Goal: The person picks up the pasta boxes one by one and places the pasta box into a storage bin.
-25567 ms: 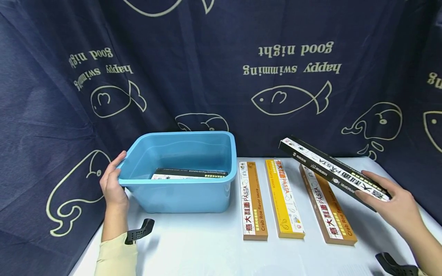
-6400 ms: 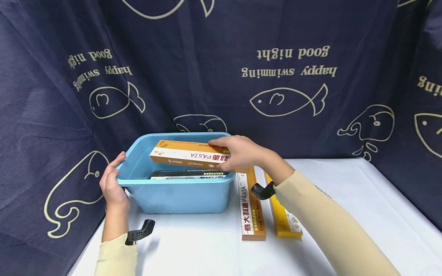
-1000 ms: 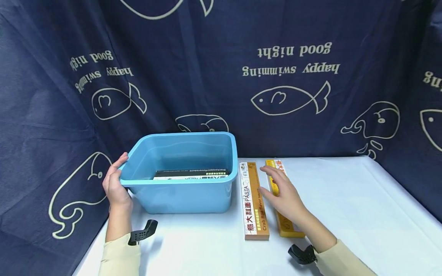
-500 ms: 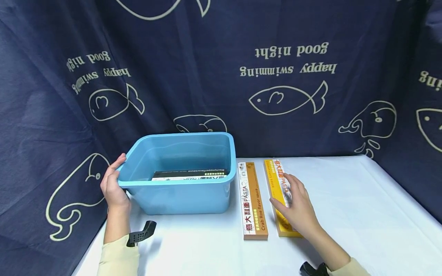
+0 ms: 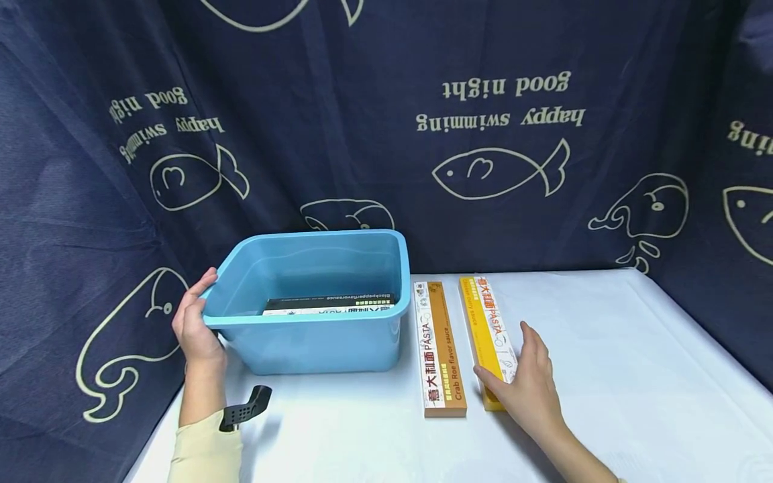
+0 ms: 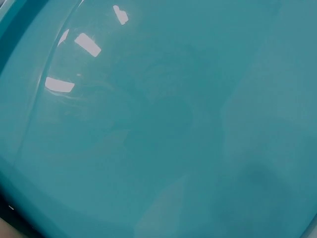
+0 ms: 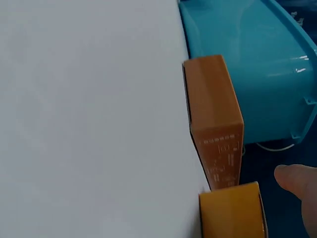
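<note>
A blue plastic bin (image 5: 308, 345) stands at the left of the table, and its inside wall (image 6: 163, 114) fills the left wrist view. My left hand (image 5: 199, 329) grips the bin's left rim. Inside the bin a black pasta box (image 5: 329, 303) shows above the front rim; what lies lower is hidden. Right of the bin lie an orange-brown Crab Roe pasta box (image 5: 443, 349) and a yellow Chicken curry pasta box (image 5: 480, 322). My right hand (image 5: 531, 382), thumb and fingers spread, hovers at the near end of the yellow box and hides part of it, holding nothing.
A white cloth (image 5: 634, 376) covers the table. Behind and at the sides hangs a dark blue curtain (image 5: 507, 235) with fish and whale prints. The bin's back rim stands close to it.
The black box held 25.6 s ago and the rightmost Crab Roe box have left the table; the latter was over the bin 6.4 s ago. Lately my right hand moved right and nearer, past the yellow box.
</note>
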The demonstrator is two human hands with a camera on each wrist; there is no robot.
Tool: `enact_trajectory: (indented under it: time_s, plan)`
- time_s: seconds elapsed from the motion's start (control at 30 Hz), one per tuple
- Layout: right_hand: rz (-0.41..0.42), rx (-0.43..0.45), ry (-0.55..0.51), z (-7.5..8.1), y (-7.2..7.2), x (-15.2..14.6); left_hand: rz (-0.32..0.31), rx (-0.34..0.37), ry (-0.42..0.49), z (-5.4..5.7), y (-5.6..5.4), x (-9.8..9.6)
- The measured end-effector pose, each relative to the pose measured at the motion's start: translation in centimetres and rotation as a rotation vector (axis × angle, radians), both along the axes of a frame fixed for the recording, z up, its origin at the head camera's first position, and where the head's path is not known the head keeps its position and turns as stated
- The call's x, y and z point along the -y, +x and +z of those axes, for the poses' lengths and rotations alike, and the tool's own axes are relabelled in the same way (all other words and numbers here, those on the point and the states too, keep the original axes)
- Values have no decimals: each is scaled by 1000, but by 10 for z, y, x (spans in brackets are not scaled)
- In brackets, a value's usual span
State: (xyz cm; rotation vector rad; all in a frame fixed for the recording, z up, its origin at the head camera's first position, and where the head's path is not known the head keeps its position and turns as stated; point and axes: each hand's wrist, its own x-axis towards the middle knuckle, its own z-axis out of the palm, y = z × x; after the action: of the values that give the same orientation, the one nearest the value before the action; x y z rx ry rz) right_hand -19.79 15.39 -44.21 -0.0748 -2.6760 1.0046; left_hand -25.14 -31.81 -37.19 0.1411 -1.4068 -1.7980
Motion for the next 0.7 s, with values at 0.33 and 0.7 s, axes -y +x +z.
enact_trajectory:
  time_s: [0.33, 0.7]
  plan:
    - [-15, 122, -61, -15, 7, 7, -3, -2, 20, 1, 1, 1]
    - [-24, 162, -12, -21, 18, 6, -4, -2, -2, 0, 0, 1]
